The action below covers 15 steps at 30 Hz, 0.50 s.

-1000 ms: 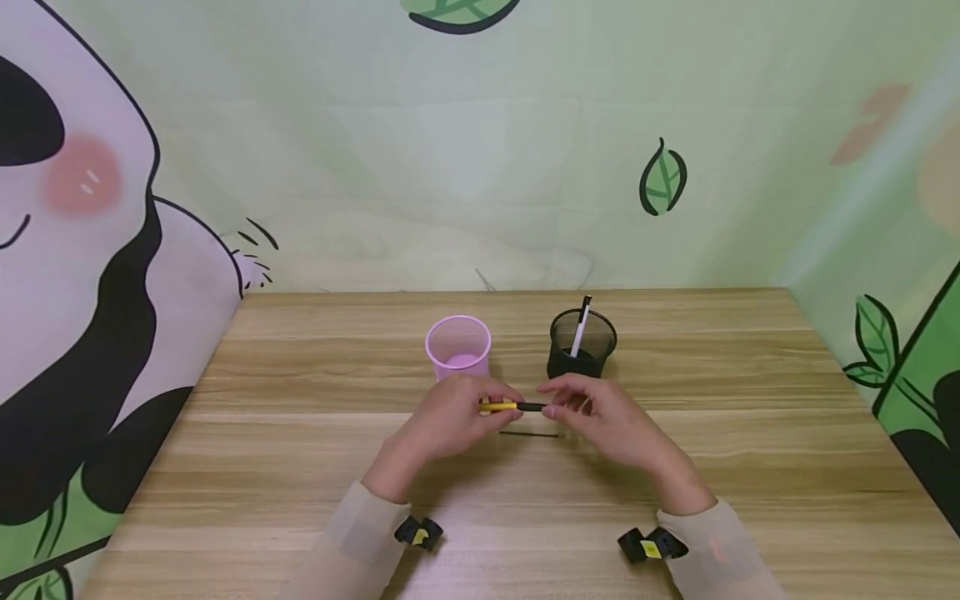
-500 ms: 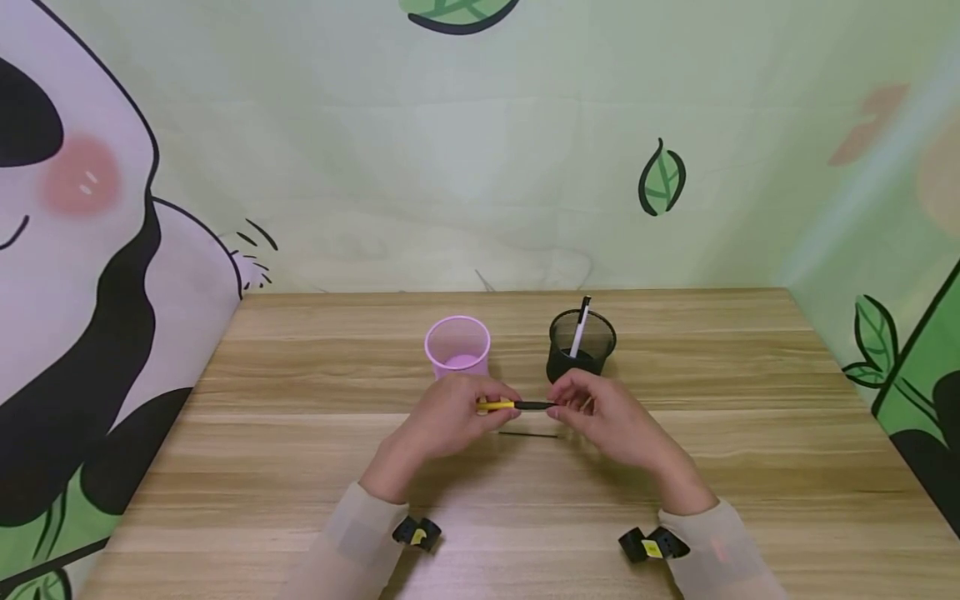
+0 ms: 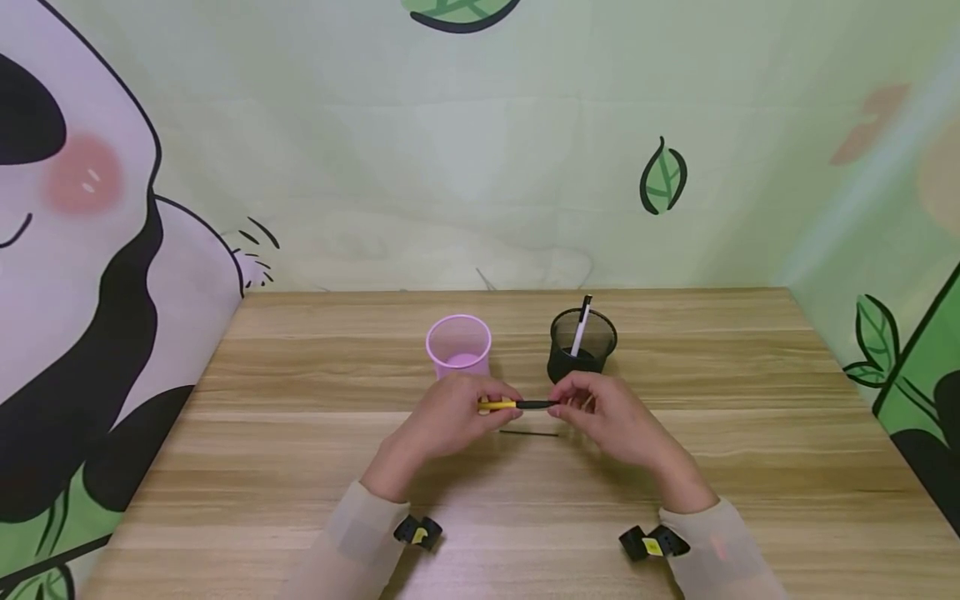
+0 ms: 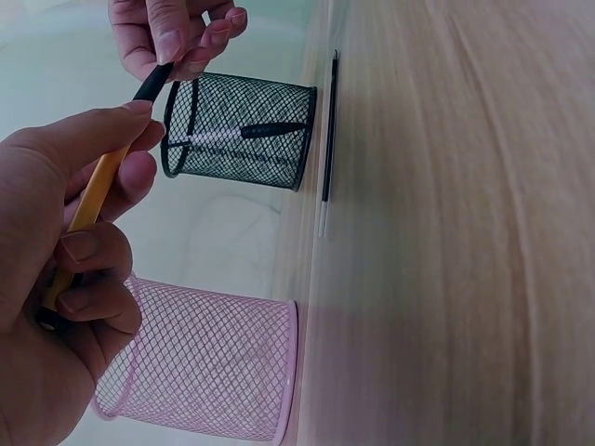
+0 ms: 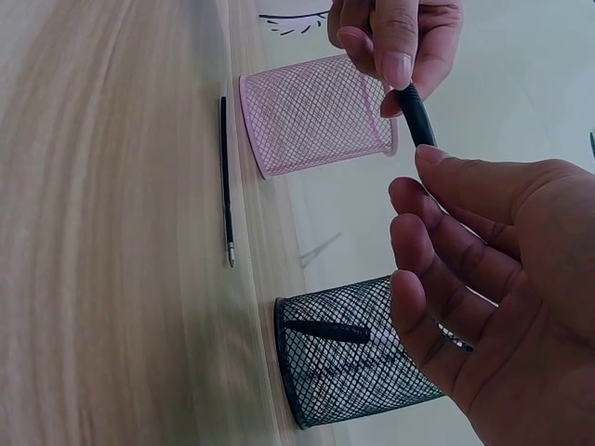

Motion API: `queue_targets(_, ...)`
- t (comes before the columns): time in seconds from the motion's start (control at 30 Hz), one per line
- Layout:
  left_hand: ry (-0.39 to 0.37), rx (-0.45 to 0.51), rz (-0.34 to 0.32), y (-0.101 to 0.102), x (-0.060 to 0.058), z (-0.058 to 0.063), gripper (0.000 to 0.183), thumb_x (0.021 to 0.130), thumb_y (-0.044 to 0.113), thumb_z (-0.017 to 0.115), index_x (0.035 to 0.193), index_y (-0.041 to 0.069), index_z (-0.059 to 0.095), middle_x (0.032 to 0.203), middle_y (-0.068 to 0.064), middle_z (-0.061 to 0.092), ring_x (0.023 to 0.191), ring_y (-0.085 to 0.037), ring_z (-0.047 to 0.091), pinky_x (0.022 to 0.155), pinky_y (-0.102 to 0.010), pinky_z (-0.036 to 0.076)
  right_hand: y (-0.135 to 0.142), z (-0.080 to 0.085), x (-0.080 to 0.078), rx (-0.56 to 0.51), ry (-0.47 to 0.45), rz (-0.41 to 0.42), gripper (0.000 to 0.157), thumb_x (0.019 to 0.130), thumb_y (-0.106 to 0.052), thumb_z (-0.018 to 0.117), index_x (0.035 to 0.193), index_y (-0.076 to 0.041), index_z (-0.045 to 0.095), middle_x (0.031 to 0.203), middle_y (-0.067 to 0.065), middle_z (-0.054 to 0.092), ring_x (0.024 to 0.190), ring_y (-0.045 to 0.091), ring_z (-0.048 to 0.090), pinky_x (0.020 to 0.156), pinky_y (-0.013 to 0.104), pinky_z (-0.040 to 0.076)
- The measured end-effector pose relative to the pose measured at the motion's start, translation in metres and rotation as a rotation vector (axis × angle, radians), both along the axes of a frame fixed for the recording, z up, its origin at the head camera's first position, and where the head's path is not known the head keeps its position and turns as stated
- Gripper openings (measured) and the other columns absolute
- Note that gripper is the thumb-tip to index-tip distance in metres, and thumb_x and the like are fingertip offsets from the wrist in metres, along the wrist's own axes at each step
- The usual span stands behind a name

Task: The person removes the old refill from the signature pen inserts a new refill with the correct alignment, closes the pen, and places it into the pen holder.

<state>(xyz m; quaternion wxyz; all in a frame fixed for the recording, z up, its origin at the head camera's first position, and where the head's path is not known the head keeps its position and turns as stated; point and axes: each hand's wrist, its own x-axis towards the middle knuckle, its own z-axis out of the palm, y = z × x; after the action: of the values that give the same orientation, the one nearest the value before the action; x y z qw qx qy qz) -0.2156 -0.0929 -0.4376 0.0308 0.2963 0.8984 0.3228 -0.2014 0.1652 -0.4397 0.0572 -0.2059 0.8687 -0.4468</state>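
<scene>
My left hand (image 3: 450, 417) holds the yellow barrel of a pen (image 4: 100, 186), its fingers curled round it in the left wrist view. The pen's black grip section (image 3: 534, 405) points to the right. At that tip, my right hand (image 3: 611, 417) pinches the end between thumb and forefinger. The other right fingers curve loosely in the right wrist view, and the very point of the pen is hidden. Below the hands, a thin black pen refill (image 3: 529, 433) lies on the table; its metal tip (image 5: 231, 255) shows in the right wrist view.
Behind the left hand stands a pink mesh pen cup (image 3: 458, 340). A black mesh pen cup (image 3: 561, 367) is behind the right hand, with a white and black pen (image 3: 580, 329) leaning in it. A printed cloth backdrop (image 3: 360, 167) rises at the wooden table's (image 3: 225, 467) far edge.
My right fingers have shifted slightly right along the pen, and more of its black section shows. The left hand keeps its grip; the cups and refill have stayed put.
</scene>
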Motion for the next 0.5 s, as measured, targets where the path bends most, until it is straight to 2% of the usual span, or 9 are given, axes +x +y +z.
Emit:
queue_targets(0.23, -0.003, 0.017, 0.001, 0.0008, -0.0006, -0.0022, 0.015, 0.096, 0.035, 0.075, 0.107, 0.027, 0.080, 0.087, 0.017, 0.072, 0.076, -0.001, 0.062, 0.067, -0.024, 0.051, 0.0003, 0.0030, 0.0024, 0.015, -0.011, -0.002, 0.004, 0.097, -0.016, 0.073, 0.101, -0.018, 0.074, 0.090, 0.008, 0.071, 0.077, 0.016, 0.060, 0.068, 0.026, 0.051)
queue_targets(0.5, -0.009, 0.020, 0.004, 0.0014, -0.0003, -0.0032, 0.015, 0.096, 0.035, 0.075, 0.107, 0.026, 0.080, 0.087, 0.017, 0.073, 0.076, -0.002, 0.063, 0.067, -0.024, 0.052, 0.0012, 0.0026, 0.0027, 0.032, -0.015, 0.009, 0.007, 0.100, -0.018, 0.070, 0.103, -0.014, 0.075, 0.092, 0.009, 0.072, 0.077, 0.016, 0.060, 0.067, 0.026, 0.051)
